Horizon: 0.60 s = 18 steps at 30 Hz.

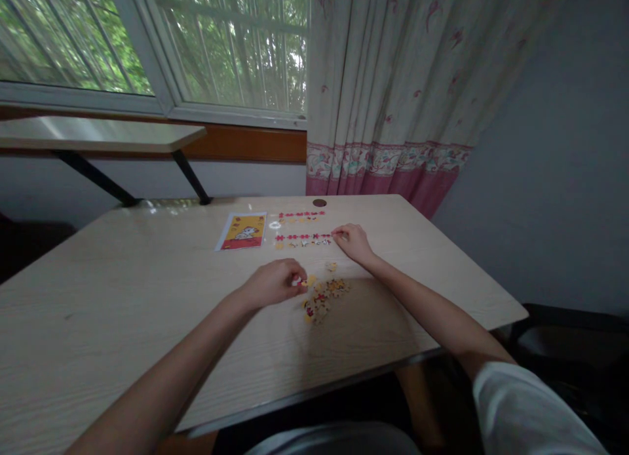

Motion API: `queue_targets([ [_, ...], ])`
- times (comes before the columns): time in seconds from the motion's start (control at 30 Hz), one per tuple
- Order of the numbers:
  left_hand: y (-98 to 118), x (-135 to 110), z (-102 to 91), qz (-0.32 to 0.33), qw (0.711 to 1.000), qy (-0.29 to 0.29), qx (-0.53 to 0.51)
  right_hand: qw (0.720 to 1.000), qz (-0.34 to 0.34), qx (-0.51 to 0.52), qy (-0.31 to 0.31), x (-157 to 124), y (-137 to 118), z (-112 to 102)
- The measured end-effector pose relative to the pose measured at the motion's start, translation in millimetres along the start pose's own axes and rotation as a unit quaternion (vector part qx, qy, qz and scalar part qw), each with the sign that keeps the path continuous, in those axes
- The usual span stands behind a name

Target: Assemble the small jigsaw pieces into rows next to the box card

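Observation:
My left hand (275, 282) is closed around puzzle pieces (297, 282), with bits of white, red and yellow showing at the fingertips. Just to its right lies a loose pile of puzzle pieces (322, 296), mostly tan and yellow with some red. Farther up the desk, my right hand (354, 244) pinches at the right end of a row of red puzzle pieces (303, 237), its fingertips on a red piece. Directly below that row runs a line of white and yellow pieces (304, 244). Two more short rows, red pieces (301, 214) above yellow ones (299, 220), lie farther back.
A picture sheet (244, 232) with a white cartoon animal on yellow and red lies left of the rows. The wooden desk (147, 291) has a round dark grommet (319, 203) at its back edge. A raised shelf (103, 134) stands back left; a curtain (383, 114) hangs behind.

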<state>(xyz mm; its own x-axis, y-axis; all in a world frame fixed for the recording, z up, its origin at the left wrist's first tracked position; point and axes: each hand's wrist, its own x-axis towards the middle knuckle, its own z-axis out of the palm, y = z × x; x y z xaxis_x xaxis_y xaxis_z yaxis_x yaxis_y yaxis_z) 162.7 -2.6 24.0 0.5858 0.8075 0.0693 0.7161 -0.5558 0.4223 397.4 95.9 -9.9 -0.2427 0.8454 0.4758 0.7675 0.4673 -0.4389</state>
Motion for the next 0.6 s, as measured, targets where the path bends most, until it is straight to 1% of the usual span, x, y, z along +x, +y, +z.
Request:
queue_targets([
  [0.1,2.5,0.0,0.2,0.014,1.0,0.006,-0.009,0.999,-0.044,0.013,-0.004,-4.1,-10.2,-2.1],
  [0.2,3.6,-0.3,0.8,0.022,0.999,0.024,-0.031,0.992,-0.12,0.033,-0.016,-9.7,-22.2,-4.2],
  [0.27,3.7,-0.2,2.3,0.023,0.997,0.034,-0.071,0.982,-0.178,0.045,-0.033,-13.6,-29.2,-5.7],
  [0.33,3.7,0.8,4.2,0.011,0.988,0.042,-0.148,0.971,-0.224,0.054,-0.055,-17.0,-35.1,-6.6],
  [0.4,4.0,3.0,5.3,-0.025,0.966,0.065,-0.249,0.964,-0.251,0.061,-0.067,-19.7,-40.1,-6.6],
  [0.47,4.9,6.0,4.3,-0.076,0.931,0.114,-0.337,0.963,-0.256,0.065,-0.058,-22.4,-44.9,-6.0],
  [0.53,6.1,9.0,1.5,-0.118,0.894,0.168,-0.397,0.964,-0.253,0.066,-0.037,-25.5,-50.0,-5.1],
  [0.6,7.1,10.9,-1.4,-0.151,0.864,0.196,-0.438,0.966,-0.25,0.064,-0.015,-29.0,-55.2,-4.0],
])
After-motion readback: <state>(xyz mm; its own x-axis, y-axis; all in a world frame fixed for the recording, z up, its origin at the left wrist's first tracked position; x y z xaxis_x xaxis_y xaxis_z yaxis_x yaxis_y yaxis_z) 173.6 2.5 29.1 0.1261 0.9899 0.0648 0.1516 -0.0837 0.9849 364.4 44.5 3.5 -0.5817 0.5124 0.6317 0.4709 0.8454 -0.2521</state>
